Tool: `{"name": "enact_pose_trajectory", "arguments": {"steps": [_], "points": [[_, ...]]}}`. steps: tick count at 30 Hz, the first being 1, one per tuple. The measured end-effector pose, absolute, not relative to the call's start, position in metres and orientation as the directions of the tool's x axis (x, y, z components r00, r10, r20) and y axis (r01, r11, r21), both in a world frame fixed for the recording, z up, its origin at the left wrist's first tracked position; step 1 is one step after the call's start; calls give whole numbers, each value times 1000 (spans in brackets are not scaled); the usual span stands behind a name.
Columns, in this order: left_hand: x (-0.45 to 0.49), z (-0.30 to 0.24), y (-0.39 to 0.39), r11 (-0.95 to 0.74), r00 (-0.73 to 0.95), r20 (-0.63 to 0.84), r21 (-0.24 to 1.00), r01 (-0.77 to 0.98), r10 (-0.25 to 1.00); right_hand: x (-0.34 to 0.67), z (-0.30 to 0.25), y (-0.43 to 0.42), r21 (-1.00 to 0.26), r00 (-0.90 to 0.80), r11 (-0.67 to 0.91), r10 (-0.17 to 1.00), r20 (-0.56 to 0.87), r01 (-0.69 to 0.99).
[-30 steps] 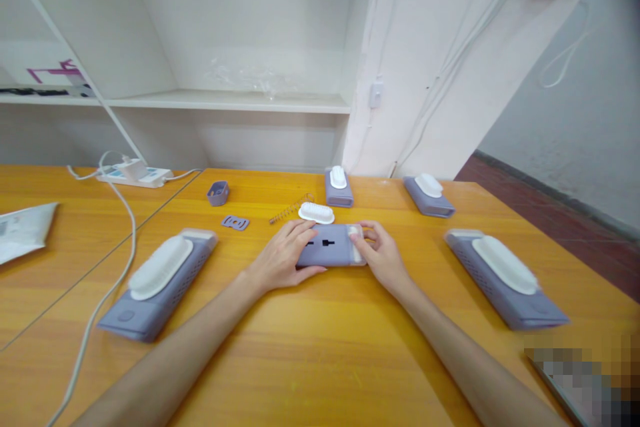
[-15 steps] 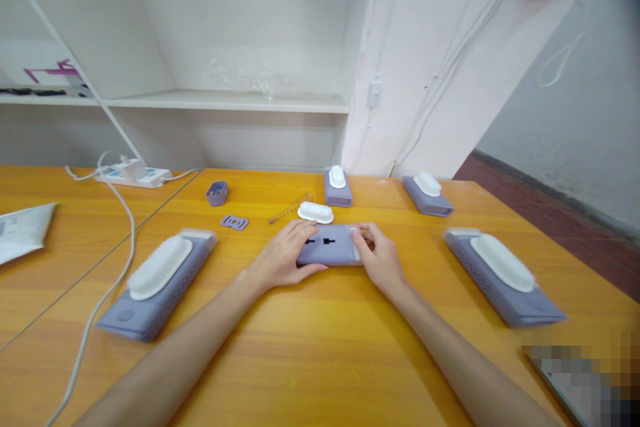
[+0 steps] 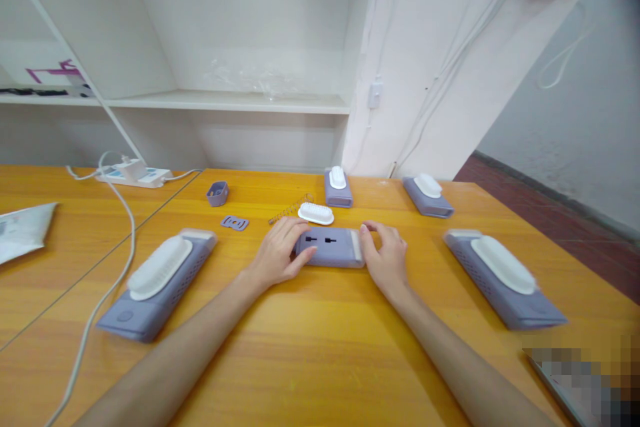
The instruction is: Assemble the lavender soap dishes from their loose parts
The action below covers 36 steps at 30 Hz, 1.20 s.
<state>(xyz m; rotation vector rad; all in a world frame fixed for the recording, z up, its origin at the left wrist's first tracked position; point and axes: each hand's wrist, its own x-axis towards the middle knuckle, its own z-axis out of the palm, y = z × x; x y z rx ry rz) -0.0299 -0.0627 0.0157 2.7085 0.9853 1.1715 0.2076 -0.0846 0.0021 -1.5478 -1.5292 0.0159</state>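
Observation:
A small purple casing (image 3: 331, 245) with two dark slots on top lies on the orange table (image 3: 310, 347) in the middle. My left hand (image 3: 277, 255) grips its left end, thumb on the near edge, fingers curled over the top. Against the casing's pale right end rests my right hand (image 3: 385, 257), its fingers closed around that end. Just behind the casing lie a loose white brush head (image 3: 316, 213) and a thin metal spring (image 3: 291, 209).
Larger purple units with white brush tops sit at the left (image 3: 157, 280) and right (image 3: 503, 277); two smaller ones (image 3: 338, 188) (image 3: 429, 195) stand farther back. A purple cup (image 3: 217, 193), a flat purple plate (image 3: 235, 222), a power strip (image 3: 134, 175) with white cable and a grey bag (image 3: 23, 230) lie left.
My left thumb moved from the casing's near edge up onto its top, and my right hand shifted slightly right, closing on the pale end. The casing barely moved.

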Motion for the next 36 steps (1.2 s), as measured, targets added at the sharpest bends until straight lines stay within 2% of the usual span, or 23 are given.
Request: {"name": "enact_pose_trajectory", "arguments": {"steps": [6, 14, 19, 23, 28, 36], "points": [[-33, 4, -59, -693, 318, 748, 253, 675, 583, 207, 3, -87, -540, 197, 255, 740, 643, 802], [-33, 2, -53, -606, 150, 764, 357, 711, 627, 203, 8, -94, -440, 68, 327, 734, 675, 836], [-33, 2, -52, -595, 140, 748, 383, 707, 648, 198, 12, -100, -323, -145, 465, 725, 674, 824], [-33, 5, -52, -578, 126, 725, 419, 700, 678, 195, 14, -101, -246, -257, 513, 721, 643, 823], [-32, 10, -51, -580, 191, 668, 425, 695, 719, 194, 14, -100, -206, -303, 518, 729, 614, 830], [-29, 27, -44, -617, 306, 630, 358, 701, 714, 193, 13, -99, -207, -325, 510, 760, 563, 834]]}}
